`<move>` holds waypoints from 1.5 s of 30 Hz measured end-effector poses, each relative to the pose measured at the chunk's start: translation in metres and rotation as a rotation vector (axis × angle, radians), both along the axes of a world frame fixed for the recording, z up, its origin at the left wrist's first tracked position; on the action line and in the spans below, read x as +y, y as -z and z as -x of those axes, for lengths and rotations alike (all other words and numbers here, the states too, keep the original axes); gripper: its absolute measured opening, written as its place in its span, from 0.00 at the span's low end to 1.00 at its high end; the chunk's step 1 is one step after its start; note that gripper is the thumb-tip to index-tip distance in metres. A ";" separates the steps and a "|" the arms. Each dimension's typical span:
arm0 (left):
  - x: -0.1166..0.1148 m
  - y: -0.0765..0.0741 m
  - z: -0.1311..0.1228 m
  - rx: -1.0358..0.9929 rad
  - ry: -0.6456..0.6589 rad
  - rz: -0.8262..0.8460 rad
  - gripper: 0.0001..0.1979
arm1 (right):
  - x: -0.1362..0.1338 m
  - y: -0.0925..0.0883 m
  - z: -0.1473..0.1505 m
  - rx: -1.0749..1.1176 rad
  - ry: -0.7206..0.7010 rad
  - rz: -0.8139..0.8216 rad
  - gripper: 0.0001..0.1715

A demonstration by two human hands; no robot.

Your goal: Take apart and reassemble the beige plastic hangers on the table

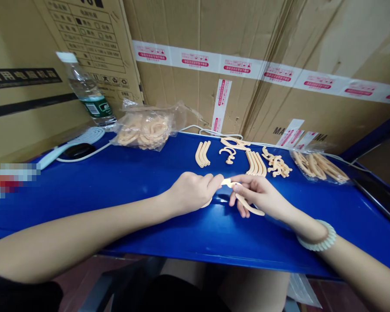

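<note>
Both of my hands meet over the blue table, closed on a beige folding hanger (251, 209). My left hand (191, 191) grips its left side in a fist, and a curved tip shows below the fingers. At the joint, my right hand (261, 196) pinches the piece between thumb and fingers, with a curved arm hanging under the palm. The middle of the joint is partly hidden by fingers. Just beyond lie three curved arms (203, 154), a couple of hooks (228, 154), a row of several more arms (256, 164) and a heap of small hooks (278, 166).
A clear bag of beige parts (146, 130) sits at the back left, another bag (320, 167) at the right. A water bottle (91, 95), a pale hairbrush (74, 141) and a dark device (381, 199) lie around. Cardboard boxes (188, 99) wall the back; a white cable (211, 131) runs along it.
</note>
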State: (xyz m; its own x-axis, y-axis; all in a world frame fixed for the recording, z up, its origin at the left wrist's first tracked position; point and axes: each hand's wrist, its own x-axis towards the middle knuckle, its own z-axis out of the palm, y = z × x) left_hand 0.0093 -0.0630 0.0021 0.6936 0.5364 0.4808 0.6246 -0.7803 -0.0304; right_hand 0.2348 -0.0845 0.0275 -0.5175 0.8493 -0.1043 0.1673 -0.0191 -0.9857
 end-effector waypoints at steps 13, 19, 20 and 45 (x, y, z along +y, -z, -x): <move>-0.007 -0.002 -0.003 -0.049 -0.043 0.147 0.18 | -0.015 0.001 0.005 -0.375 -0.023 -0.679 0.21; -0.008 -0.002 -0.003 -0.327 -0.034 0.500 0.17 | -0.012 -0.016 -0.002 -0.355 0.106 -0.796 0.18; -0.007 -0.004 -0.002 -0.419 -0.036 0.609 0.18 | -0.007 -0.022 -0.009 -0.321 0.179 -0.768 0.18; 0.001 -0.006 -0.008 -1.451 -0.157 1.176 0.12 | 0.085 -0.014 -0.150 -1.018 0.235 -1.036 0.20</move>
State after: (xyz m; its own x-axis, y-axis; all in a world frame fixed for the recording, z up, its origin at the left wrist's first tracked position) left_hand 0.0168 -0.0616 0.0084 0.0553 0.9976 -0.0407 -0.2730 0.0543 0.9605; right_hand 0.3852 0.0003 0.0412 -0.4377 0.8224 0.3633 0.8752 0.4823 -0.0375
